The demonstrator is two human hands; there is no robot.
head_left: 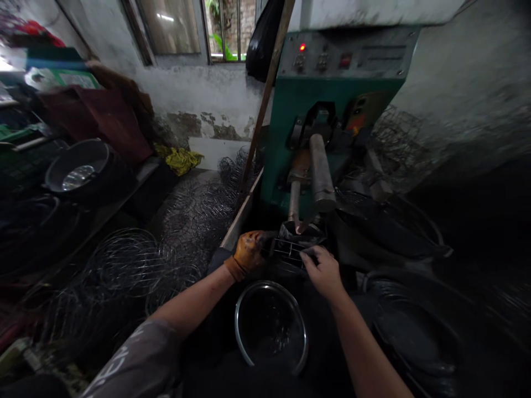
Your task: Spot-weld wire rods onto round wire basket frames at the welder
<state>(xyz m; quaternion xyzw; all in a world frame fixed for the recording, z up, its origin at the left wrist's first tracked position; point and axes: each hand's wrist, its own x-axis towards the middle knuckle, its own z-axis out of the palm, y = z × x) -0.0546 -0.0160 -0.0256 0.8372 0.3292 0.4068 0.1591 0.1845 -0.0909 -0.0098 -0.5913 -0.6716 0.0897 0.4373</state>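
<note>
My left hand (249,251), in an orange-brown work glove, is closed at the left side of a small wire frame (289,249). My bare right hand (324,271) pinches the right side of this frame with thumb and fingertips. Thin bright wires cross between the two hands. Just above them is the copper-coloured tip of a lower electrode (297,228) on a green spot welding machine (276,143). A thick metal cylinder (322,177) juts out over it. Below my hands stands a round bowl (271,284) with a shiny rim and small bright bits inside.
Tangled wire hoops (128,260) cover the floor at the left. A dark basin (103,160) stands further left. Stacked wire rings (410,326) lie at the right. A wooden post (265,105) leans beside the machine, whose panel shows a red light (302,47).
</note>
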